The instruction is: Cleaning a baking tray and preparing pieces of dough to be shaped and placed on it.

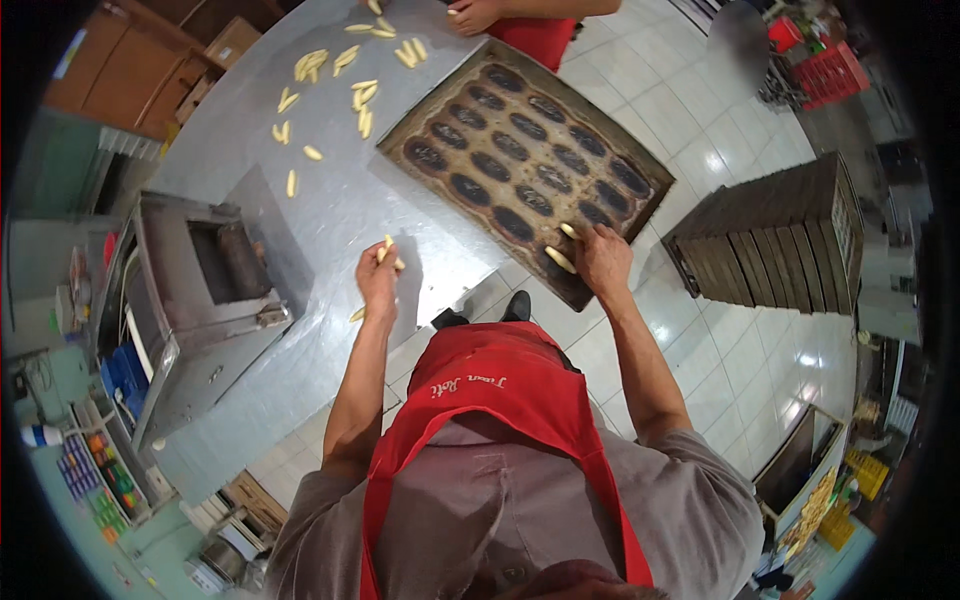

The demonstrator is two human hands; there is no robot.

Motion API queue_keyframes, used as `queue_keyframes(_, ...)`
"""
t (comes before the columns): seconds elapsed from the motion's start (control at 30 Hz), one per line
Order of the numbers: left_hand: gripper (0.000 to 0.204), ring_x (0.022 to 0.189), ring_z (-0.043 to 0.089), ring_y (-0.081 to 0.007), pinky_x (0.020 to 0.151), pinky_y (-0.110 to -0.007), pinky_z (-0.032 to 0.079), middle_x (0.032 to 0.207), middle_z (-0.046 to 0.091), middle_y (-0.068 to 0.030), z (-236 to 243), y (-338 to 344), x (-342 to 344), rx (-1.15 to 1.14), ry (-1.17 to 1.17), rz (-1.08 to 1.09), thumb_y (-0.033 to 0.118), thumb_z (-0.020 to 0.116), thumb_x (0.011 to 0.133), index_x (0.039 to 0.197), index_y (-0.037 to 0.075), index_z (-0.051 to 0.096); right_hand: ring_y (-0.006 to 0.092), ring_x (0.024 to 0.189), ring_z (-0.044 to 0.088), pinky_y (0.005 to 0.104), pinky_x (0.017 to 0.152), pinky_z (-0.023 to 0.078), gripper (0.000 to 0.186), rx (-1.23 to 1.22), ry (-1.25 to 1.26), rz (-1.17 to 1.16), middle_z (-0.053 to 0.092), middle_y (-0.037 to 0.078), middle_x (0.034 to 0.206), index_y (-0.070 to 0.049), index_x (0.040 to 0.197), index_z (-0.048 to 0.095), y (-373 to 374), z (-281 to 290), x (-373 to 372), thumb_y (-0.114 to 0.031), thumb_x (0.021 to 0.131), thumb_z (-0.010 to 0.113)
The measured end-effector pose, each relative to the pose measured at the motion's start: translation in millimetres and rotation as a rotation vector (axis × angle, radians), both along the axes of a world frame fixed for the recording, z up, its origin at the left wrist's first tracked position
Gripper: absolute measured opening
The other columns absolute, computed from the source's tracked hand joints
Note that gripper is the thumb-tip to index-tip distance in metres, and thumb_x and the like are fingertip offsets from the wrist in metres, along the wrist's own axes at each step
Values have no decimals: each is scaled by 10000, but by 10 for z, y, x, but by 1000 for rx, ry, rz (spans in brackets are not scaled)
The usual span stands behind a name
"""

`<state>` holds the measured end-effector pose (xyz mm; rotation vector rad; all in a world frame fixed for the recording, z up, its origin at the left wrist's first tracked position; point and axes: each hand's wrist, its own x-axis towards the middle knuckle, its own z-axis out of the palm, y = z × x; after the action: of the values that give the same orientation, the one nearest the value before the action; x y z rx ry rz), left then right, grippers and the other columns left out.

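My left hand (pixel 378 275) is closed around pale dough rolls (pixel 389 250) above the steel table (pixel 240 400); another roll (pixel 356 314) lies beside my wrist. More rolls are scattered across the table's far part (pixel 312 65). My right hand (pixel 603 258) has curled fingers at a short roll (pixel 570 231) over the lower right of a stained baking tray (pixel 412 160) with dark oval patches. A second roll (pixel 560 259) lies on the tray just left of my fingers, which partly hide what is under them.
A steel machine (pixel 175 270) stands on the left of the table. Another person's hand and arm (pixel 480 15) are at the far edge. Stacked trays (pixel 765 240) stand at right on the tiled floor (pixel 720 360), with red (pixel 830 75) and yellow (pixel 865 470) crates beyond.
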<state>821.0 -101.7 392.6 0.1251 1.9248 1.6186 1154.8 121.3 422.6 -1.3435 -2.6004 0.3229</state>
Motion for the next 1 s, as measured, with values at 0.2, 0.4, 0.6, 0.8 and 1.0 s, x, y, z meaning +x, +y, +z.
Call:
queue_keyframes(0.2,250,951,668,-181,822,-334,560,1104,683,-86,-52,254,411,351,-328,-77,142,530,1100,1270,-5,638,339,848,725,446,756,573,410,108,312,129,755,146,1001,-32,1201,733,-313,207,-429,-241,859,821)
queue_keyframes(0.4,229,910,694,-155,817,-273,544,1047,738,-74,287,182,455,62,92,-336,67,639,1045,1262,16,693,374,1037,688,501,922,521,314,-696,560,64,755,158,1091,4,1177,726,-1072,100,-1560,-170,918,758)
queue_keyframes(0.6,599,1593,235,-436,1303,-513,178,1684,350,-238,-182,-707,-419,-449,867,-575,237,531,1072,1621,35,402,514,1390,443,591,1120,402,556,-122,205,476,500,304,1478,38,1424,561,-1288,-62,-1444,-215,946,688)
queue_keyframes(0.8,695,1616,178,-413,1304,-562,112,1730,244,-236,-110,210,-954,-686,1129,-627,408,472,1085,1676,88,294,520,1552,237,644,1258,196,880,8,62,595,268,354,1655,15,1634,285,-799,-325,-2302,-507,1002,605)
queue_keyframes(1.0,761,1603,216,-424,1303,-549,138,1709,248,-293,-137,-179,-660,-521,1115,-617,365,550,1060,1644,-39,276,494,1542,268,602,1260,242,920,-52,104,518,278,330,1650,28,1629,276,-935,-291,-2129,-435,953,696)
